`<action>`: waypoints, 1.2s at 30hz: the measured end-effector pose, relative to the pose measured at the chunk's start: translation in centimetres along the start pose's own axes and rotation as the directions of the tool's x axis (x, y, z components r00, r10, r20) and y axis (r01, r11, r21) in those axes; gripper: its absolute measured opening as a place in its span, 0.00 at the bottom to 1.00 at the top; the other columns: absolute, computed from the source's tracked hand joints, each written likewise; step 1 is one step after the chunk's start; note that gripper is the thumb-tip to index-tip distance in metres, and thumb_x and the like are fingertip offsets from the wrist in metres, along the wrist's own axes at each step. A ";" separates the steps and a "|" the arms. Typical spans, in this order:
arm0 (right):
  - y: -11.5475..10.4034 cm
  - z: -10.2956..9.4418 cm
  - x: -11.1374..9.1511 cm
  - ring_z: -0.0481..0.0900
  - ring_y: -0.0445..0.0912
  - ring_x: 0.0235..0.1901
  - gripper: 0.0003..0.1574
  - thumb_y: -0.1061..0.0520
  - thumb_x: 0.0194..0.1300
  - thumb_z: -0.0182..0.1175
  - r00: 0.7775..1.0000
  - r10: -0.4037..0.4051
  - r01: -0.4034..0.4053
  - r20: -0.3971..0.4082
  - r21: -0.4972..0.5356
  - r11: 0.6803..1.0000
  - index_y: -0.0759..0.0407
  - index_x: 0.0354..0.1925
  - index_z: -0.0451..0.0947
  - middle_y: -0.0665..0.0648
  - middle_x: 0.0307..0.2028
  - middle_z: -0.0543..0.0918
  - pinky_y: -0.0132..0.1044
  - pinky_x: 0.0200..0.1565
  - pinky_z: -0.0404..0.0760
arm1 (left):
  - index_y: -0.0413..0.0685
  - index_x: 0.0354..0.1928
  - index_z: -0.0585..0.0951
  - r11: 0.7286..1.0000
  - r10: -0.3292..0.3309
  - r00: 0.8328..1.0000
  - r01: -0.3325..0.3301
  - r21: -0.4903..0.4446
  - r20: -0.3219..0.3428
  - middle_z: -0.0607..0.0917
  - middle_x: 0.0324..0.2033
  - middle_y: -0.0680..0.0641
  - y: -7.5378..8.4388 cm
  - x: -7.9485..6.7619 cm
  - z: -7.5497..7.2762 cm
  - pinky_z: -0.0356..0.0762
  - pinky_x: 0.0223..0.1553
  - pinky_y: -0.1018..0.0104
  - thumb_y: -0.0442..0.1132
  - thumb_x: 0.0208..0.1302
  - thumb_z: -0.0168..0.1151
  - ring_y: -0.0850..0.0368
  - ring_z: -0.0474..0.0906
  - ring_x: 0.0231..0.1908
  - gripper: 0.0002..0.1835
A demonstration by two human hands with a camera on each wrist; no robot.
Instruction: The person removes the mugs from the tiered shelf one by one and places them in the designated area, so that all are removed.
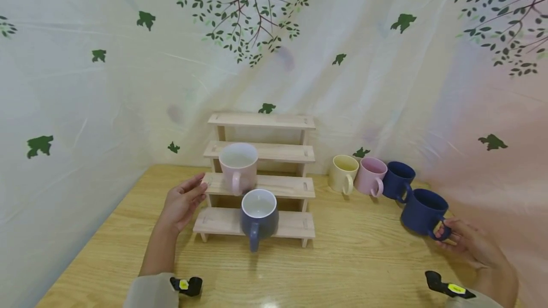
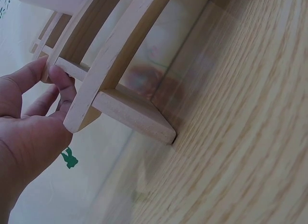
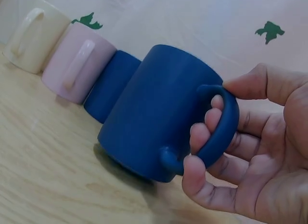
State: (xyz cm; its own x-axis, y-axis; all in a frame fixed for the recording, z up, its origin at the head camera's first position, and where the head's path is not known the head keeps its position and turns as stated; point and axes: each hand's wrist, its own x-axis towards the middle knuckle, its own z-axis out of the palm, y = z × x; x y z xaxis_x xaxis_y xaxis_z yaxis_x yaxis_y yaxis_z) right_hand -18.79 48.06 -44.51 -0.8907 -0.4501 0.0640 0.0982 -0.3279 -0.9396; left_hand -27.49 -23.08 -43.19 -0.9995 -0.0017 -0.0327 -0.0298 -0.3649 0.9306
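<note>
My right hand [image 1: 473, 246] grips a dark blue mug [image 1: 420, 215] by its handle, fingers hooked through the loop and thumb at the top. In the right wrist view this mug [image 3: 154, 113] is tilted, close over the tabletop. My left hand [image 1: 180, 206] pinches the left end of a stepped wooden shelf [image 1: 291, 185]; the left wrist view shows thumb and fingers around a step's edge [image 2: 52, 65]. On that step stands a pale pink mug [image 1: 227, 168]. A grey-blue mug [image 1: 265, 225] with a white inside is on the lowest step, handle toward me.
Beside the shelf, to its right, a cream mug [image 1: 340, 175], a pink mug [image 1: 368, 177] and another dark blue mug [image 1: 396, 182] stand in a row against the patterned backdrop [image 1: 299, 84]. Everything is on a wood-grain table [image 1: 334, 260].
</note>
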 end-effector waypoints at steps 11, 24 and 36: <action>0.6 -0.1 0.3 0.87 0.54 0.50 0.34 0.63 0.85 0.30 0.996 0.088 -0.087 -0.026 0.032 0.996 0.59 0.52 0.86 0.56 0.48 0.88 0.46 0.57 0.83 | 0.37 0.72 0.71 1.000 0.000 1.000 0.000 -0.015 0.006 0.79 0.50 0.53 0.2 -0.4 -0.3 0.82 0.47 0.74 0.33 0.71 0.66 0.64 0.80 0.40 0.30; 0.7 0.5 -0.3 0.87 0.50 0.47 0.26 0.60 0.84 0.42 0.951 0.140 -0.142 -0.276 0.014 0.990 0.57 0.48 0.89 0.53 0.44 0.88 0.46 0.55 0.84 | 0.34 0.74 0.66 1.000 -0.008 1.000 0.008 0.002 0.016 0.77 0.52 0.52 0.1 -0.4 -0.2 0.82 0.48 0.74 0.33 0.71 0.65 0.65 0.80 0.42 0.33; 0.9 0.8 -0.8 0.88 0.52 0.46 0.20 0.59 0.82 0.50 0.881 0.167 -0.183 -0.442 0.008 0.983 0.51 0.45 0.90 0.50 0.44 0.88 0.43 0.52 0.86 | 0.34 0.74 0.66 1.000 0.001 1.000 -0.001 0.007 0.017 0.77 0.53 0.53 0.1 -0.1 0.0 0.82 0.48 0.74 0.33 0.71 0.65 0.65 0.80 0.43 0.33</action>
State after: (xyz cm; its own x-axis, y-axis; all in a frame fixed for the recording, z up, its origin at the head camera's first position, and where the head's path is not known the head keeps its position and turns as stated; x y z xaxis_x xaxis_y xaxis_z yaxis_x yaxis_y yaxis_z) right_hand -17.63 47.51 -45.15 -0.9647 -0.0847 -0.2494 0.2628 -0.2464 -0.9329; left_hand -27.37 -23.12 -43.15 -0.9996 0.0142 -0.0255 -0.0289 -0.3581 0.9333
